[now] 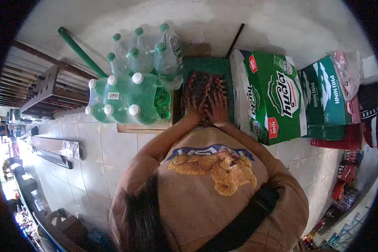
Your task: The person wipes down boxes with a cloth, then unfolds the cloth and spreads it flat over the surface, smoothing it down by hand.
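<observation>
Both my hands lie on a dark red-and-black patterned bundle (206,82) that rests on a green surface (206,64). My left hand (192,108) is flat on its near left part, fingers stretched forward. Beside it, my right hand (217,110) presses on the near right part with its fingers spread. Neither hand wraps around anything. Exactly what the bundle is, I cannot make out; it seems folded or packed in several dark checked pieces. Its near edge is partly hidden under my hands and wrists.
Shrink-wrapped green bottles with white caps (124,98) stand close on the left, with green-capped bottles (145,59) behind. A green Huda carton (273,94) borders the right, beside a Phu Ninh carton (327,94). A metal rack (42,94) stands far left; a wall rises behind.
</observation>
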Demonstrator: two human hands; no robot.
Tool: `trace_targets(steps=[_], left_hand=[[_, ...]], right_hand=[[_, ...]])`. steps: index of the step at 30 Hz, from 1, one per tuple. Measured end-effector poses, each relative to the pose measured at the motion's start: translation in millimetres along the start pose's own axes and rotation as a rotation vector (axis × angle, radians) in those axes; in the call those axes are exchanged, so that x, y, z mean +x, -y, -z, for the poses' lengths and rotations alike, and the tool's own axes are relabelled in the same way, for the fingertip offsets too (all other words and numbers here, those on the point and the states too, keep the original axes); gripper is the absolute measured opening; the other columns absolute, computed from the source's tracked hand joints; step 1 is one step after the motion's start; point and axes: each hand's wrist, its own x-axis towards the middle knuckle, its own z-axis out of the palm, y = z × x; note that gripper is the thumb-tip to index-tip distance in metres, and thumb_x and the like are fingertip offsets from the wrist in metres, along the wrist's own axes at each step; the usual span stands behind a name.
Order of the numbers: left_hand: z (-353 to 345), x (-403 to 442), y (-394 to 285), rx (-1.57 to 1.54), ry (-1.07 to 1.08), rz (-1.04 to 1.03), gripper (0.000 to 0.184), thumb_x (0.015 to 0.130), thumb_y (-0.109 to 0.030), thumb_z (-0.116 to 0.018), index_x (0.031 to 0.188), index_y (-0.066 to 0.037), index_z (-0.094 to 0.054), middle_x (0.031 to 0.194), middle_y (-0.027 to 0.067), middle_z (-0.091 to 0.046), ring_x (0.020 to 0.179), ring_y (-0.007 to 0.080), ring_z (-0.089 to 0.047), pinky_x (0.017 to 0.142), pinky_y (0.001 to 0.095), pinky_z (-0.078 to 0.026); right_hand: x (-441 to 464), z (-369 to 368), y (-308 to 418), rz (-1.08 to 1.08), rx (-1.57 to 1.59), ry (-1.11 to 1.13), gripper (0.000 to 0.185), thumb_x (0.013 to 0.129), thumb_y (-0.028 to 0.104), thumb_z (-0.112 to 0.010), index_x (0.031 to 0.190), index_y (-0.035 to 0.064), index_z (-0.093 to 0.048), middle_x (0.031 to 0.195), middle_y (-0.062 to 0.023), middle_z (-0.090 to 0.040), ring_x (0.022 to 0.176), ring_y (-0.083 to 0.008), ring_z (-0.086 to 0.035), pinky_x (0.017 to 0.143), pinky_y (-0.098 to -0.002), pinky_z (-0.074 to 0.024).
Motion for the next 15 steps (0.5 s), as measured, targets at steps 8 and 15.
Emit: trace_targets(steps=[8, 15], left_hand=[[-21, 40, 17, 0.137, -0.28, -0.096, 0.079, 0.084, -0.049, -0.052, 0.145, -0.017, -0.014, 0.148, 0.0269, -0.001, 0.134, 0.0497, -0.005, 0.107, 0.0555, -0.015], [0, 44, 51, 0.063, -0.699, -0.217, 0.074, 0.082, -0.043, -0.058, 0.144, -0.023, -0.021, 0.149, 0.0112, -0.017, 0.136, 0.0355, -0.015, 0.108, 0.0524, -0.018]], right_hand=[[25, -4, -11, 0.025, 0.005, -0.023, 0.069, 0.086, 0.052, -0.046, 0.14, 0.0118, -0.032, 0.15, -0.0149, -0.015, 0.138, -0.0375, -0.008, 0.11, -0.0523, -0.0058], [72, 12, -36, -0.187, -0.016, 0.35, 0.086, 0.083, 0.061, -0.046, 0.146, 0.0161, -0.008, 0.152, -0.0113, 0.004, 0.139, -0.0322, 0.006, 0.107, -0.0566, -0.0029]])
